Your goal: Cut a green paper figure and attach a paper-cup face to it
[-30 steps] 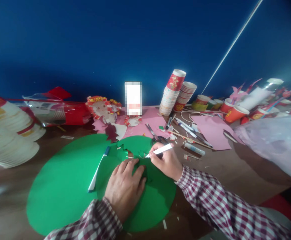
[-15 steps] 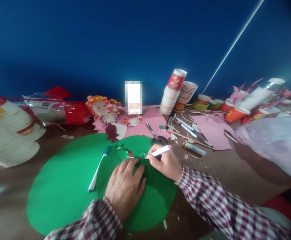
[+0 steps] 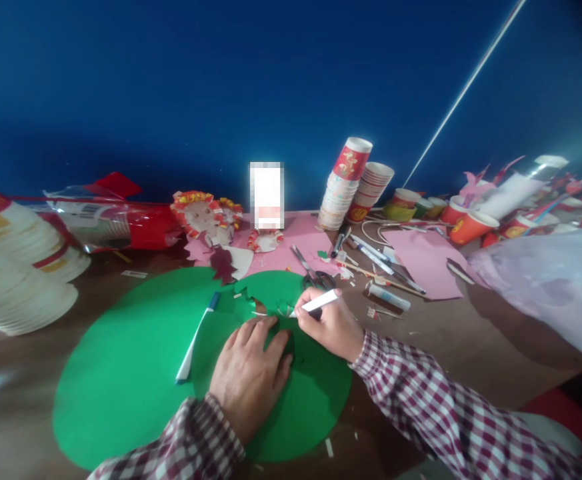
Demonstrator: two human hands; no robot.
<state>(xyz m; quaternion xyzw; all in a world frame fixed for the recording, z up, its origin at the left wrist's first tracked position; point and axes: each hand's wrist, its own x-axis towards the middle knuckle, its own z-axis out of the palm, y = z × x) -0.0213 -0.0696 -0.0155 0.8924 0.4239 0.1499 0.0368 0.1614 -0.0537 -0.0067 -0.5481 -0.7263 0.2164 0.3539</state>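
Note:
Under my left hand (image 3: 251, 363) lies a round sheet of green paper (image 3: 311, 420); the hand presses on it with fingers spread. My right hand (image 3: 331, 325) pinches a white marker (image 3: 321, 302), its tip pointing down and left at the paper just beyond my left fingertips. A second, larger green sheet (image 3: 115, 373) extends to the left, partly overlapped. On it rests another marker (image 3: 198, 340) with a blue cap. Small green and white scraps (image 3: 258, 307) are scattered close to the marker's tip. Scissors (image 3: 311, 268) lie just past my right hand.
Stacked paper cups (image 3: 341, 193) stand at the back, with more stacks (image 3: 18, 267) at the left. Pink sheets (image 3: 423, 263), several pens (image 3: 373, 257) and a glue stick (image 3: 389, 297) lie to the right. A whitish plastic bag (image 3: 545, 287) bulges at the right edge.
My right hand, with the marker, has shifted very slightly down and left since the oldest frame. My left hand has stayed in place on the paper.

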